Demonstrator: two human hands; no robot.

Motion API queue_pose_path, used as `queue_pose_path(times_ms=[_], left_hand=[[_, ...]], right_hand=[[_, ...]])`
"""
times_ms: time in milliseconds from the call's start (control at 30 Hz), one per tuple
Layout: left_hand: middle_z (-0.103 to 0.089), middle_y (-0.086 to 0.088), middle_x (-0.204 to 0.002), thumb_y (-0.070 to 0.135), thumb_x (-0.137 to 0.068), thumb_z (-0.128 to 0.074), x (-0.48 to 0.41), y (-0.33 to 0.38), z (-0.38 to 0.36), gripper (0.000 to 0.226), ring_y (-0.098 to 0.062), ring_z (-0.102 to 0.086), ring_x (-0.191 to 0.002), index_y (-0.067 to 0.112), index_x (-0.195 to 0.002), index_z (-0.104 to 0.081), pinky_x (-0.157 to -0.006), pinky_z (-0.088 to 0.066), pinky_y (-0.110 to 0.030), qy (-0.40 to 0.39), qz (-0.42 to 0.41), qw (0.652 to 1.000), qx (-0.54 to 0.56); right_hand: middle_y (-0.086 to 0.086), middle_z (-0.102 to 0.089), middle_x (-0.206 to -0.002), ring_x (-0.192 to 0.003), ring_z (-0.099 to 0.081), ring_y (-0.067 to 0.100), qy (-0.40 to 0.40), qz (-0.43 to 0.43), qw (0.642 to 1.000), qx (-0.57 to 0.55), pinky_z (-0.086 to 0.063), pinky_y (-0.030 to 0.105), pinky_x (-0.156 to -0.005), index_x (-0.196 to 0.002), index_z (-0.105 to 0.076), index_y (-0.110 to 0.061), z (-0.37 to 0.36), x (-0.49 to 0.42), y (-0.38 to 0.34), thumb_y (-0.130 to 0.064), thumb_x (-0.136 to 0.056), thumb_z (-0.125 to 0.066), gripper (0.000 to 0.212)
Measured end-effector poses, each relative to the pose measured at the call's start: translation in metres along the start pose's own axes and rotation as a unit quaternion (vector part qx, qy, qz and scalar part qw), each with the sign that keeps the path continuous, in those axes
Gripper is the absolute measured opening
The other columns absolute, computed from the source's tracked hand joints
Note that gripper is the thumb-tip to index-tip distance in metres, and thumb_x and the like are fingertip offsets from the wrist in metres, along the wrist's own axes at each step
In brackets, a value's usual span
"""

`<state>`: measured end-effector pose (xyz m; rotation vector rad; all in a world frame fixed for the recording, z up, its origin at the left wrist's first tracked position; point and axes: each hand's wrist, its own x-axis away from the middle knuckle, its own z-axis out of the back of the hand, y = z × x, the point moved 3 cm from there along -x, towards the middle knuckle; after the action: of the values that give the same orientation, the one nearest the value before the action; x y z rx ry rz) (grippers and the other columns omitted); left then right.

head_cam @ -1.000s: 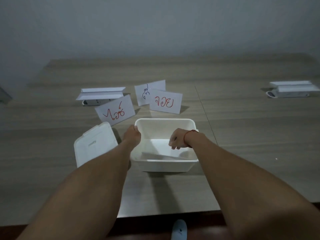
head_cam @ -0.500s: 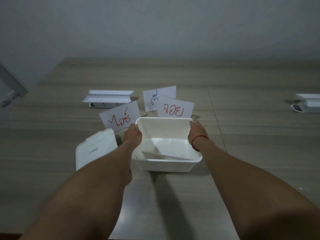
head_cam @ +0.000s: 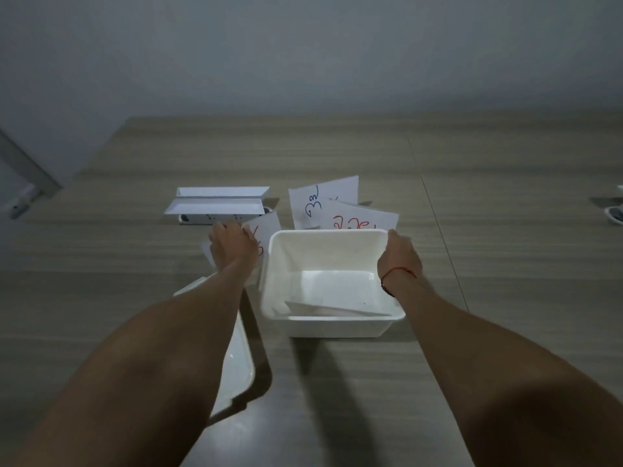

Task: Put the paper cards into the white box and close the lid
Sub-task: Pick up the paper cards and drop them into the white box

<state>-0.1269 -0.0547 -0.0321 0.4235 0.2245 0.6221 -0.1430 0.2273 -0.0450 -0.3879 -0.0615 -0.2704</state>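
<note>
The white box (head_cam: 332,326) stands open at the table's middle, with one folded paper card (head_cam: 323,310) lying on its floor. Its lid (head_cam: 237,369) lies to the left, partly under my left forearm. My left hand (head_cam: 232,247) covers a red-lettered card (head_cam: 268,230) left of the box, with its fingers curled over the card's top edge. My right hand (head_cam: 399,256) is at the box's far right corner, its thumb by the rim and its fingers hidden. Just behind the box stand a second red-lettered card (head_cam: 360,219) and a blue-lettered card (head_cam: 323,200).
A white power strip with folded white paper on top (head_cam: 217,205) sits behind my left hand. Another white object (head_cam: 615,215) shows at the right edge. A seam (head_cam: 438,217) runs across the wooden table (head_cam: 505,264). A grey wall rises behind.
My left hand has left the box's left rim and moved forward onto the left red-lettered card. My right hand came out of the box to its far right corner. The view has tilted closer.
</note>
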Motion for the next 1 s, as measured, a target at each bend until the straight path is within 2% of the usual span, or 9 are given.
queue_pose_path(times_ms=[67, 200, 333, 467, 567, 667, 767, 900, 1000], left_hand=[[-0.049, -0.02, -0.128, 0.025, -0.097, -0.048, -0.016, -0.008, 0.002, 0.031, -0.035, -0.046, -0.12, 0.003, -0.116, -0.058, -0.1, -0.042, -0.042, -0.006, -0.002, 0.999, -0.041], [-0.054, -0.018, -0.129, 0.028, -0.095, -0.051, -0.038, -0.019, -0.016, 0.034, -0.035, -0.047, -0.122, 0.008, -0.122, -0.057, -0.103, -0.036, -0.043, -0.075, -0.046, 0.991, -0.104], [-0.066, -0.013, -0.113, 0.024, -0.094, -0.052, -0.049, -0.021, -0.028, 0.022, -0.032, -0.058, -0.111, 0.014, -0.111, -0.062, -0.102, -0.035, -0.042, -0.081, -0.08, 0.985, -0.129], [-0.068, -0.011, -0.104, 0.019, -0.092, -0.054, -0.051, -0.015, -0.025, 0.016, -0.03, -0.062, -0.102, 0.014, -0.106, -0.059, -0.097, -0.038, -0.041, -0.077, -0.137, 0.98, -0.121], [-0.066, -0.012, -0.106, 0.015, -0.087, -0.06, -0.057, -0.002, -0.013, 0.022, -0.031, -0.063, -0.099, 0.011, -0.108, -0.055, -0.092, -0.045, -0.041, -0.054, -0.19, 0.972, -0.13], [-0.065, -0.012, -0.105, 0.015, -0.086, -0.06, -0.059, 0.021, 0.01, 0.025, -0.031, -0.062, -0.097, 0.012, -0.11, -0.054, -0.088, -0.046, -0.042, -0.021, -0.227, 0.966, -0.125], [-0.066, -0.012, -0.103, 0.019, -0.09, -0.055, -0.048, 0.044, 0.037, 0.017, -0.03, -0.062, -0.095, 0.012, -0.106, -0.054, -0.087, -0.045, -0.04, 0.022, -0.263, 0.961, -0.08], [-0.064, -0.01, -0.097, 0.025, -0.097, -0.041, -0.017, 0.072, 0.065, 0.018, -0.028, -0.059, -0.088, 0.011, -0.098, -0.053, -0.086, -0.043, -0.035, 0.064, -0.326, 0.943, -0.013], [-0.062, -0.009, -0.096, 0.023, -0.097, -0.04, 0.009, 0.09, 0.076, 0.019, -0.027, -0.056, -0.09, 0.011, -0.097, -0.054, -0.086, -0.039, -0.032, 0.085, -0.355, 0.931, 0.006]], right_hand=[[0.016, -0.06, -0.124, -0.112, -0.06, 0.034, 0.022, -0.023, 0.999, -0.006, -0.049, 0.04, -0.086, -0.123, -0.052, -0.008, -0.001, -0.002, -0.001, -0.004, -0.098, -0.038, 0.028], [0.016, -0.062, -0.123, -0.112, -0.061, 0.035, 0.039, -0.041, 0.998, 0.002, -0.048, 0.04, -0.086, -0.124, -0.054, -0.012, -0.005, -0.005, -0.009, -0.017, -0.102, -0.037, 0.028], [0.017, -0.063, -0.119, -0.108, -0.063, 0.036, 0.047, -0.043, 0.997, 0.032, -0.049, 0.041, -0.082, -0.122, -0.053, -0.012, -0.009, -0.007, -0.016, -0.018, -0.103, -0.036, 0.026], [0.018, -0.059, -0.123, -0.109, -0.062, 0.036, 0.034, -0.059, 0.997, 0.027, -0.048, 0.041, -0.084, -0.122, -0.052, -0.01, -0.007, -0.006, -0.018, -0.018, -0.102, -0.036, 0.027], [0.017, -0.056, -0.129, -0.117, -0.058, 0.035, 0.01, -0.079, 0.996, -0.027, -0.046, 0.041, -0.089, -0.127, -0.049, -0.008, -0.005, -0.001, -0.017, -0.018, -0.102, -0.037, 0.03], [0.018, -0.046, -0.141, -0.129, -0.048, 0.032, -0.022, -0.078, 0.995, -0.066, -0.039, 0.038, -0.1, -0.142, -0.035, -0.003, -0.001, 0.01, -0.015, -0.019, -0.102, -0.037, 0.043], [0.019, -0.04, -0.146, -0.135, -0.04, 0.032, -0.035, -0.066, 0.993, -0.087, -0.034, 0.038, -0.106, -0.147, -0.027, -0.003, 0.009, 0.022, -0.01, -0.014, -0.103, -0.034, 0.046], [0.02, -0.046, -0.142, -0.13, -0.047, 0.034, -0.068, -0.088, 0.99, -0.09, -0.038, 0.039, -0.103, -0.143, -0.033, -0.006, 0.016, 0.038, -0.002, -0.014, -0.101, -0.036, 0.044], [0.019, -0.048, -0.141, -0.128, -0.049, 0.035, -0.092, -0.101, 0.986, -0.097, -0.041, 0.038, -0.102, -0.138, -0.04, -0.006, 0.02, 0.044, 0.001, -0.012, -0.097, -0.043, 0.042]])
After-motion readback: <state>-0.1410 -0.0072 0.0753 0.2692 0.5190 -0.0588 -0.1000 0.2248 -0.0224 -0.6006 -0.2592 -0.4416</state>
